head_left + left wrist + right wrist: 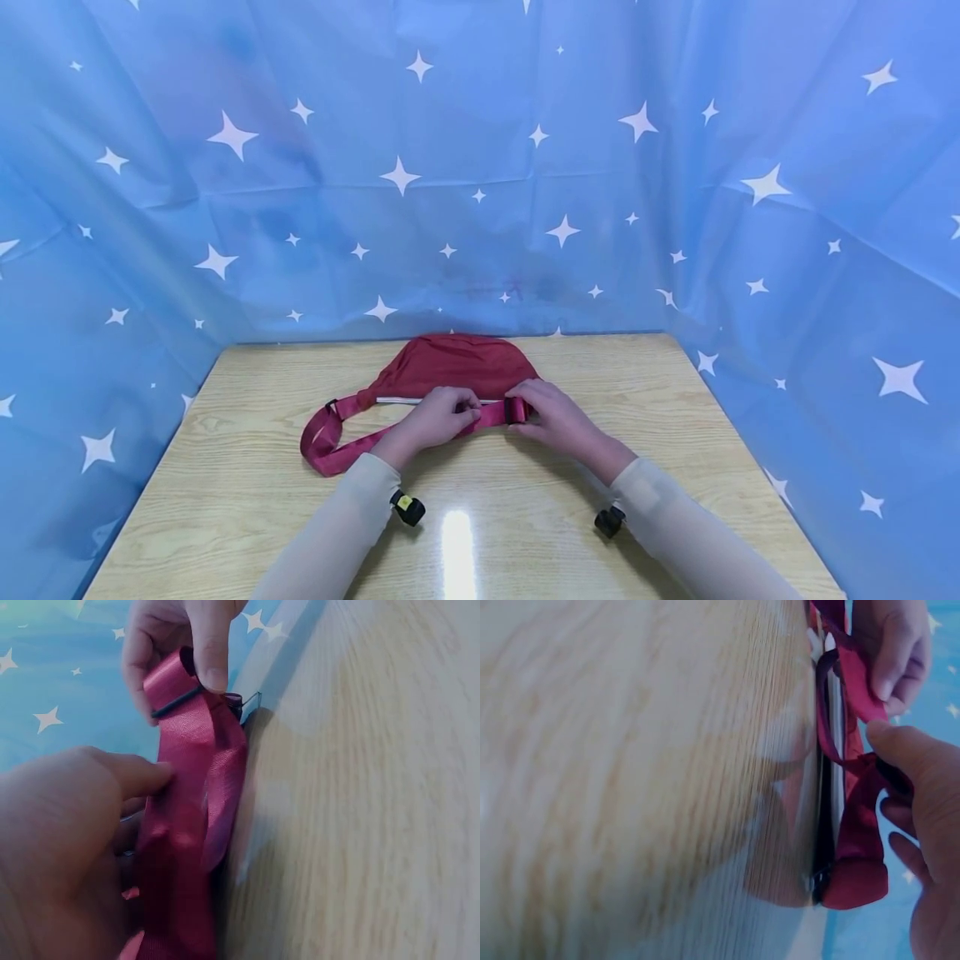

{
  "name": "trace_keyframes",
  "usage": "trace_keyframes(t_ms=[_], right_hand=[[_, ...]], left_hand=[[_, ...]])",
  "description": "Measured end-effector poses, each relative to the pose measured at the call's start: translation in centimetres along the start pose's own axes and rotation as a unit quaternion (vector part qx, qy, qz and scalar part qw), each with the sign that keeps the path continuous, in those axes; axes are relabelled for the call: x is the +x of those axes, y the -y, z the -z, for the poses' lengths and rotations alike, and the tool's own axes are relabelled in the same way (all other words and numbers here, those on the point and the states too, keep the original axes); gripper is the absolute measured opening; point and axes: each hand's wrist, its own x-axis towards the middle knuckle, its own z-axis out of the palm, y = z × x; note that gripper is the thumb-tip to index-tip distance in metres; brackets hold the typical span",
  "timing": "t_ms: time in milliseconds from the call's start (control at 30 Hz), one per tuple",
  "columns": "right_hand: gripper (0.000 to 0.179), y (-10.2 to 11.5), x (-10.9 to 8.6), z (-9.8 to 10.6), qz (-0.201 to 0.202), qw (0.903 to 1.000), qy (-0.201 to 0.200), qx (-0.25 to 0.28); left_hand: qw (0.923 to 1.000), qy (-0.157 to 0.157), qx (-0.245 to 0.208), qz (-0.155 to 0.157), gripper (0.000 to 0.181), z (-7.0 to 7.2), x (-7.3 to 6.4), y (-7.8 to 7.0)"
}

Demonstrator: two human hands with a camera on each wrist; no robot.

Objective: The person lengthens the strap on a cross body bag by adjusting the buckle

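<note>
Both the left hand (438,414) and the right hand (558,421) hold the crimson strap (348,457) of a dark red waist bag (457,367). The left fingers are clamped on the webbing, thumb in front and the others behind it; the right fingers pinch its folded end just beside a black slider (509,411), thumb on the near side. The bag lies at the far edge of the wooden bench (210,508), its curved side away from the person, a pale strip (397,401) along the near edge. To the left, the strap bends round in a loop, with a second black buckle (332,407) near the bag's left end. The left hand hides part of the strap and of that near edge; the right hand covers the bag's right corner. Behind hangs a blue, star-printed curtain (480,125).
</note>
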Motion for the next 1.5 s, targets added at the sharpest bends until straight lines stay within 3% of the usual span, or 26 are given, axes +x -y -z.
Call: trace_keyframes(t_ms=[533,667,900,1100,1500], right_hand=[[0.052,0.3,0.4,-0.1,-0.006,0.9998,0.012,0.015],[0.050,0.4,0.5,-0.4,-0.003,0.9996,0.005,0.027],[0.053,0.3,0.1,-0.6,0.008,0.9994,-0.024,0.025],[0.054,0.2,0.0,-0.4,-0.007,0.9993,-0.022,0.031],[0.053,0.3,0.1,-0.3,-0.028,0.9975,-0.016,0.062]], left_hand=[[0.9993,0.012,0.001,-0.036,0.010,-1.0,1.6,-1.2],[0.9994,0.015,-0.001,-0.032,0.010,-1.3,1.8,-1.4],[0.9996,0.013,0.023,-0.008,0.015,-0.5,0.9,-1.3],[0.9985,-0.002,0.054,0.005,0.018,0.4,-0.3,-0.4],[0.9985,0.005,0.050,-0.023,0.006,0.4,-0.1,-0.4]])
